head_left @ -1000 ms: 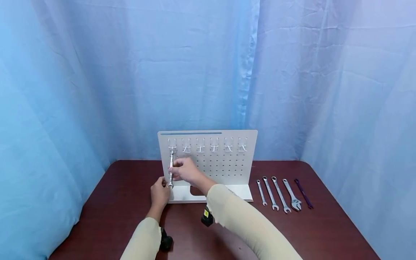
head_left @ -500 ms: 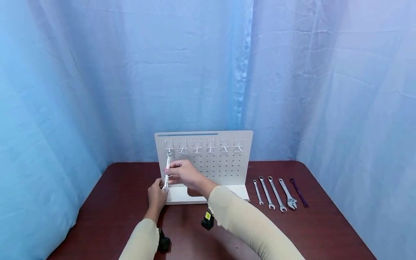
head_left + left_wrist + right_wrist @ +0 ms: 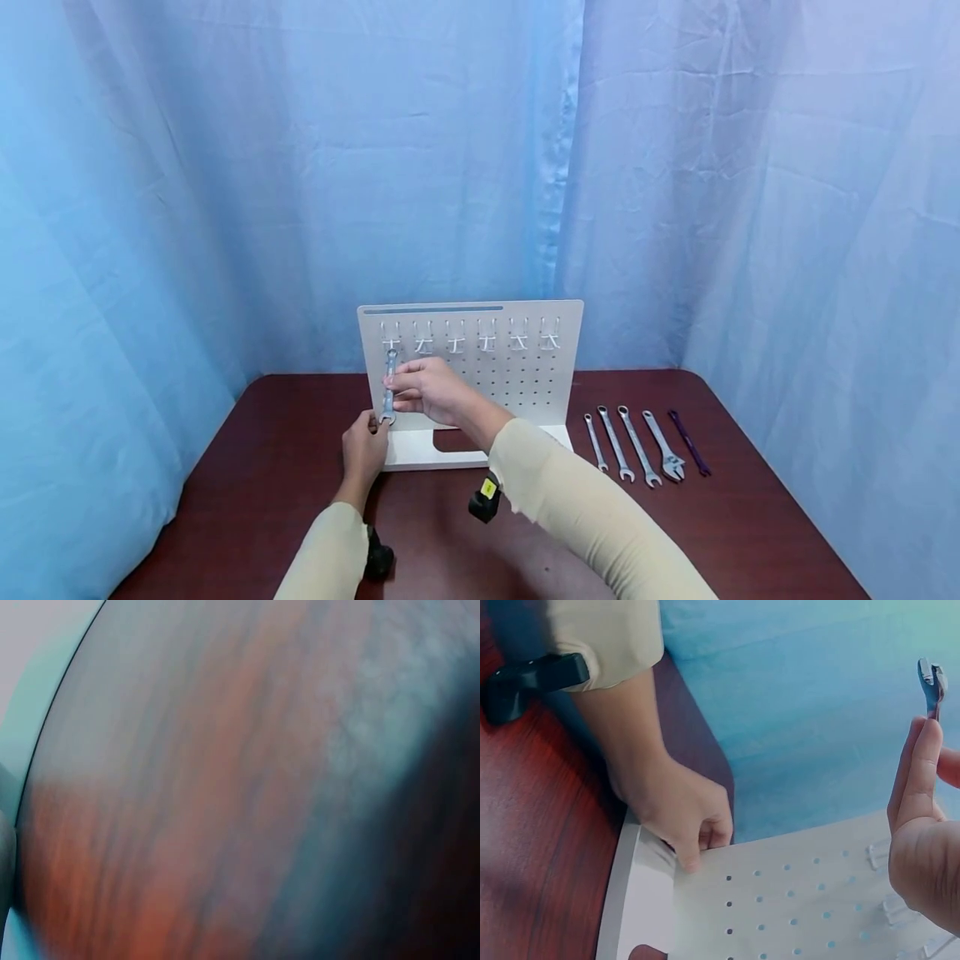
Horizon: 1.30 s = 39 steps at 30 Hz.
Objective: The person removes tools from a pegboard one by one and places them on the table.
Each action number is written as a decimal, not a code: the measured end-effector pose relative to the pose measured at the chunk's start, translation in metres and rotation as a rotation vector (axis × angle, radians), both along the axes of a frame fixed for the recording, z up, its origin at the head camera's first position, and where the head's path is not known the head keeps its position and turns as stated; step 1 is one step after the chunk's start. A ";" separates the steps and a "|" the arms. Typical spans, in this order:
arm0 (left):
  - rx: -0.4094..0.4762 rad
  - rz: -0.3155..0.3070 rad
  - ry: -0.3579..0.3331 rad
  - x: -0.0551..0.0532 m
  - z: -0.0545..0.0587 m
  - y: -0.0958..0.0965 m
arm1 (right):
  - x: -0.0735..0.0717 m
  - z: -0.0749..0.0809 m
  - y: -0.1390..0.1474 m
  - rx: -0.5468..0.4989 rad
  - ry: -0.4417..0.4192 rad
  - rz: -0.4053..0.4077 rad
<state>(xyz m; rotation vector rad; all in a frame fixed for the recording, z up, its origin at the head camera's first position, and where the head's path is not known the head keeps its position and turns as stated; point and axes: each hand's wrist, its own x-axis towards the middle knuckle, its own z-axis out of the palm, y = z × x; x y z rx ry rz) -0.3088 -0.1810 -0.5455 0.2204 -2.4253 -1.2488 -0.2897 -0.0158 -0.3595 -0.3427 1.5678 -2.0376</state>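
Observation:
In the head view my right hand (image 3: 435,387) pinches a silver combination wrench (image 3: 391,367) by its shaft, between thumb and fingers. The wrench stands nearly upright before a white pegboard (image 3: 551,417), ring end up, just below the leftmost white hook (image 3: 391,342). Whether the ring touches that hook cannot be made out. My left hand (image 3: 365,446) grips the pegboard's lower left edge; the right wrist view shows this hand (image 3: 679,802) with its thumb on the board's front. There the wrench's open end (image 3: 932,686) sticks out past my right fingers. The left wrist view is mostly blurred.
Along the pegboard's top runs a row of several more white hooks (image 3: 487,342). Right of it on the dark red table (image 3: 255,467) lie silver wrenches (image 3: 639,446), an adjustable wrench (image 3: 667,450) and a purple wrench (image 3: 690,443). Blue curtains (image 3: 337,167) surround the table.
The head view has shifted slightly. My right hand has risen a little, and the wrench's lower end has come up. My left hand keeps its place on the board's edge.

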 end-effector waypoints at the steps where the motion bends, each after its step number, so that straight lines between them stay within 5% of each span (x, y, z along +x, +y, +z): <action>1: 0.007 -0.002 -0.010 -0.001 0.000 0.000 | 0.000 0.002 0.001 0.002 -0.003 0.002; 10: 0.021 -0.008 -0.025 -0.003 -0.001 0.004 | 0.005 0.019 0.011 -0.006 -0.003 0.016; 19: 0.048 0.041 -0.113 -0.002 -0.002 0.003 | 0.011 0.028 0.047 -0.016 0.017 0.021; 27: 0.048 0.048 -0.078 0.001 -0.001 0.002 | 0.018 0.027 0.104 -0.004 0.073 0.027; 39: 0.046 0.038 -0.098 -0.001 -0.004 -0.006 | 0.022 0.014 0.211 0.050 0.100 -0.094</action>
